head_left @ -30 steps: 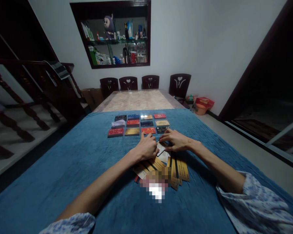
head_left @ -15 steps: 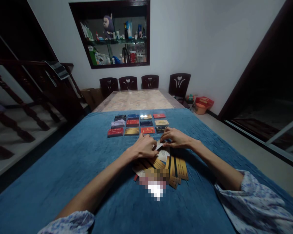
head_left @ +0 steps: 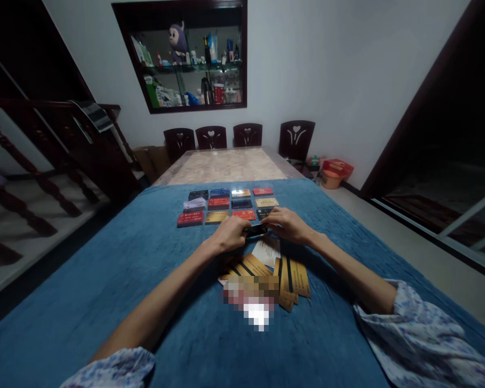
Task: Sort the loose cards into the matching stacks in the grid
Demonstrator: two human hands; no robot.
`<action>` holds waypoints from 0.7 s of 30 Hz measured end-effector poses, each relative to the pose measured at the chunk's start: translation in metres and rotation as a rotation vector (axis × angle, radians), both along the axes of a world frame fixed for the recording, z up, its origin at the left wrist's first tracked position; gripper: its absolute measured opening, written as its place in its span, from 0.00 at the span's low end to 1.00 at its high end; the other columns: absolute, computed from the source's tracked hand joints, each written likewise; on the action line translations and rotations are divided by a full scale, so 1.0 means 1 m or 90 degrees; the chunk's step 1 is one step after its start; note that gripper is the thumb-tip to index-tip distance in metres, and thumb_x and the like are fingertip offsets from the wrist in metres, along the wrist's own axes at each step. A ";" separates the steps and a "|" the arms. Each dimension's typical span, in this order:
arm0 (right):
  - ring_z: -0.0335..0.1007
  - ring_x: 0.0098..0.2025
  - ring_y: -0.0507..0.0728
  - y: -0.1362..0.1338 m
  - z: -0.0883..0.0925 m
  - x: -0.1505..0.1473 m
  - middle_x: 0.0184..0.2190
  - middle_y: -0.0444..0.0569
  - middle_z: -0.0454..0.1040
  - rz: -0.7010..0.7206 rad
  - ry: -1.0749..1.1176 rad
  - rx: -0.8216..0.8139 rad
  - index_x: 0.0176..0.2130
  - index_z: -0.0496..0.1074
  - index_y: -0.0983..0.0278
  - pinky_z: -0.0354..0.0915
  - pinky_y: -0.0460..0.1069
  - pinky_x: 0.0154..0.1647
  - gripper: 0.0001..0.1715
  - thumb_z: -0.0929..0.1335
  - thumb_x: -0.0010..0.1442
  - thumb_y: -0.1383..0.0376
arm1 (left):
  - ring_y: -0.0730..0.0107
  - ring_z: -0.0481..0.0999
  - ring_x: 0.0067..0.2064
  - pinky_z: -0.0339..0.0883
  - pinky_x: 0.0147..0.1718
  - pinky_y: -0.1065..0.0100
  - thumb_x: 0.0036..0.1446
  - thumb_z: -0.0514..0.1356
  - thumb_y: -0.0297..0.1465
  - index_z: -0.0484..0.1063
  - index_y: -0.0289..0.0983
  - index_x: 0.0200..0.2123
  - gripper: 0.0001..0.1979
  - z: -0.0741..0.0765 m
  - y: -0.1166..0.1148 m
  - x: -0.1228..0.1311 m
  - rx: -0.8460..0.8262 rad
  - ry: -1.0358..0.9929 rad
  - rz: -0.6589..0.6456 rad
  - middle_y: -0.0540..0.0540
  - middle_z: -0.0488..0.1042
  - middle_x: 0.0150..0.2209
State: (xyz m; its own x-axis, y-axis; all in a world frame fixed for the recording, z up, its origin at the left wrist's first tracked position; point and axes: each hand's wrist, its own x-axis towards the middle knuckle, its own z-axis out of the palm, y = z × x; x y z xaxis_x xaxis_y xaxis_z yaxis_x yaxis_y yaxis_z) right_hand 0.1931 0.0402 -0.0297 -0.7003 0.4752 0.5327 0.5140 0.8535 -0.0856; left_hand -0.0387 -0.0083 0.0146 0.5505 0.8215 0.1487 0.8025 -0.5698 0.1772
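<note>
Remotely, I saw left hand [head_left: 231, 233] and right hand [head_left: 286, 222] pinching a dark card [head_left: 256, 230], just moved forward, apparently separated from loose cards [head_left: 296, 276] behind them.

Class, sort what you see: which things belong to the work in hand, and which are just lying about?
In the work:
dark card, held by left hand and right hand
loose gold cards
card stacks

Lying about:
purple plush toy
orange bucket
cardboard box

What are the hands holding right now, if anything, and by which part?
A dark card, possibly several together: the left hand grips its left end, the right hand its right end.
</note>
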 end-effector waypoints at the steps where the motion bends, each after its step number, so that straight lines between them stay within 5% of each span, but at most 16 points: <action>1: 0.71 0.40 0.58 0.000 -0.001 0.000 0.35 0.53 0.79 -0.006 0.000 0.003 0.45 0.78 0.63 0.64 0.51 0.40 0.15 0.65 0.64 0.70 | 0.60 0.79 0.38 0.64 0.35 0.68 0.50 0.57 0.20 0.79 0.37 0.34 0.13 -0.001 0.001 -0.001 0.001 -0.014 0.001 0.44 0.81 0.34; 10: 0.70 0.42 0.60 -0.005 -0.007 -0.005 0.38 0.54 0.78 -0.077 -0.010 0.018 0.49 0.74 0.63 0.63 0.52 0.42 0.18 0.65 0.61 0.73 | 0.60 0.79 0.44 0.68 0.42 0.66 0.49 0.54 0.17 0.76 0.37 0.48 0.24 -0.016 0.012 -0.009 0.015 -0.104 0.006 0.43 0.82 0.42; 21: 0.69 0.42 0.60 -0.005 -0.014 -0.006 0.38 0.54 0.78 -0.095 -0.038 0.038 0.50 0.74 0.63 0.63 0.53 0.43 0.18 0.64 0.62 0.72 | 0.61 0.79 0.38 0.67 0.39 0.66 0.58 0.53 0.22 0.72 0.37 0.44 0.13 -0.025 0.014 -0.010 0.049 -0.120 0.053 0.43 0.80 0.35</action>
State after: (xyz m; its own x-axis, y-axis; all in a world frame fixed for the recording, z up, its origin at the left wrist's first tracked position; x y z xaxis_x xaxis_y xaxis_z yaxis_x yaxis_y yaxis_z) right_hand 0.1876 0.0355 -0.0433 -0.6557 0.5454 0.5222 0.6381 0.7699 -0.0028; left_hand -0.0484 0.0060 -0.0106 0.4379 0.8449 0.3072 0.8037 -0.5210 0.2874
